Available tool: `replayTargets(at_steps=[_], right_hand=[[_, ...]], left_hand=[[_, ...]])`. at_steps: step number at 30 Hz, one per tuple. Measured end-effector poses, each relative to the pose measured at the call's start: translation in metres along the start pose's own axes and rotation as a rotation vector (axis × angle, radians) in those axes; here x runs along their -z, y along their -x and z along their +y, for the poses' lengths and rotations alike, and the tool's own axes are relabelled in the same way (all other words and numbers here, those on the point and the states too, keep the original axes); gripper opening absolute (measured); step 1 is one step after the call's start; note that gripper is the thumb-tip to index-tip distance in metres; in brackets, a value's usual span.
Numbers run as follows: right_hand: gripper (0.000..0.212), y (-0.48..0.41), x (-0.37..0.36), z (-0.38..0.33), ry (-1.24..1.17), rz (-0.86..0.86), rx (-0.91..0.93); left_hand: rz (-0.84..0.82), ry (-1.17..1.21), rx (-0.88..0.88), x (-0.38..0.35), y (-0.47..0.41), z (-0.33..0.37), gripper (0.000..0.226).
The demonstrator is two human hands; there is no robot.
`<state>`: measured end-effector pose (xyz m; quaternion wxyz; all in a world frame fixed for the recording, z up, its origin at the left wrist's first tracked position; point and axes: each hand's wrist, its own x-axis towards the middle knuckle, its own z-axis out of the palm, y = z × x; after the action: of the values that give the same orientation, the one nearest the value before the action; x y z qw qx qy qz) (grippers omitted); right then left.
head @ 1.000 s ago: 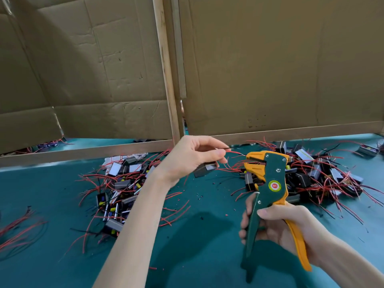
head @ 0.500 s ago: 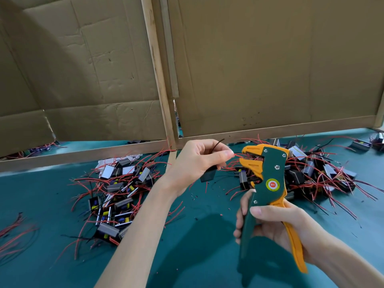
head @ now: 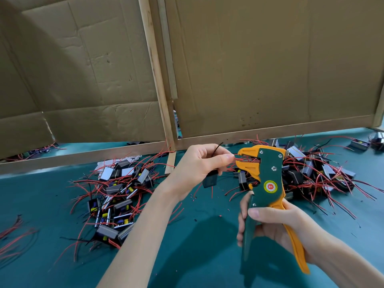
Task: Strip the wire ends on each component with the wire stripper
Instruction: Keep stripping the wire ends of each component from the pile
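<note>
Your left hand (head: 199, 163) is pinching the red wire (head: 236, 157) right near its tip between thumb and forefinger. Makes sense, since a floppy lead only goes where you aim it if you hold it close to the end. The component (head: 209, 180) it belongs to just dangles under your palm, and its black wire (head: 218, 147) pokes up past your knuckles, out of the way. The red tip points into the orange mouth of the wire stripper (head: 268, 183), middle-right of the frame; touching or just inside, I honestly can't tell. Your right hand (head: 276, 227) is wrapped round both handles, holding the head upright and turned toward the other hand so the wire goes in straight. The handles look spread, so I'd guess the squeeze is not yet done. Further out on the green tabletop (head: 41, 204) there's a left pile (head: 118, 196) of components left of centre and a right pile (head: 315, 173) behind the stripper, probably done versus to-do, though no clue which is which. Insulation bits (head: 220, 215) lie scattered under your hands, loose wires (head: 12, 235) sit at the lower left edge, and cardboard panels (head: 249, 69) wall off the back.
</note>
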<state>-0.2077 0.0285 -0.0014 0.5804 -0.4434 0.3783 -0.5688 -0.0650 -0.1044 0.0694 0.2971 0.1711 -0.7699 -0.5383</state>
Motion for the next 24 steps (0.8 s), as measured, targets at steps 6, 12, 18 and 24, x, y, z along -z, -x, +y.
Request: replayTargets(at_steps=[6, 12, 18, 24], right_hand=[[0.040, -0.001, 0.001, 0.002, 0.009, 0.012, -0.001], [0.040, -0.001, 0.002, 0.002, 0.018, 0.014, 0.001], [0.046, 0.002, 0.000, 0.003, 0.010, 0.053, -0.058], [0.060, 0.005, -0.010, 0.007, 0.031, 0.233, -0.178]], left_hand=[[0.023, -0.002, 0.008, -0.001, -0.001, 0.000, 0.014], [-0.027, -0.023, 0.008, 0.000, 0.000, -0.001, 0.012], [-0.044, -0.043, 0.011, 0.005, 0.001, -0.001, 0.015], [-0.083, -0.051, 0.057, 0.011, 0.001, -0.003, 0.015]])
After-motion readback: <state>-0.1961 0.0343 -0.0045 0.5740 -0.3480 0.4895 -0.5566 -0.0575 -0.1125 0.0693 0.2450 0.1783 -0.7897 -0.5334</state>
